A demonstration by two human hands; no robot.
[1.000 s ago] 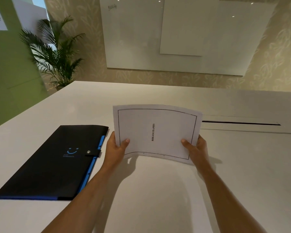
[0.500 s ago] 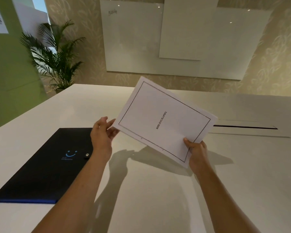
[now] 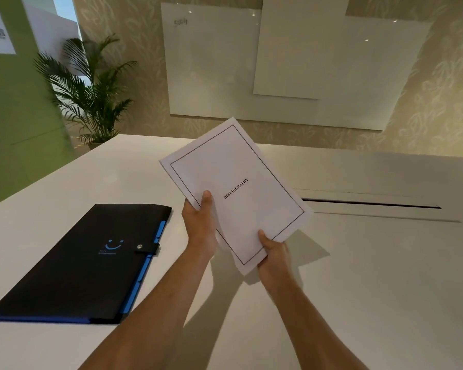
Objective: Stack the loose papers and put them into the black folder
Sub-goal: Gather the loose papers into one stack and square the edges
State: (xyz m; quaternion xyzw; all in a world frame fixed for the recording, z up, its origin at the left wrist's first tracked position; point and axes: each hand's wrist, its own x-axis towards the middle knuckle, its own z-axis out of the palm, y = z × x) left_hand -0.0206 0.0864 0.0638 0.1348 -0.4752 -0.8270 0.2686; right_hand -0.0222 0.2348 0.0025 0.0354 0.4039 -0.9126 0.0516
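A stack of white papers (image 3: 241, 169), its top sheet framed by a thin black border and printed with "BIBLIOGRAPHY", is held tilted in the air above the white table (image 3: 358, 276). My left hand (image 3: 199, 225) grips its lower left edge with the thumb on top. My right hand (image 3: 271, 253) pinches the bottom corner. The black folder (image 3: 78, 265) lies flat and closed on the table to the left of my hands, with blue tabs along its right edge and a snap strap fastened.
A long cable slot (image 3: 372, 204) runs across the table behind and right of the papers. A potted palm (image 3: 88, 89) stands past the table's far left corner. White boards (image 3: 278, 65) hang on the far wall.
My left hand, free half a second ago, now grips the papers again. The stack has turned toward upright, with its long side pointing away from me.
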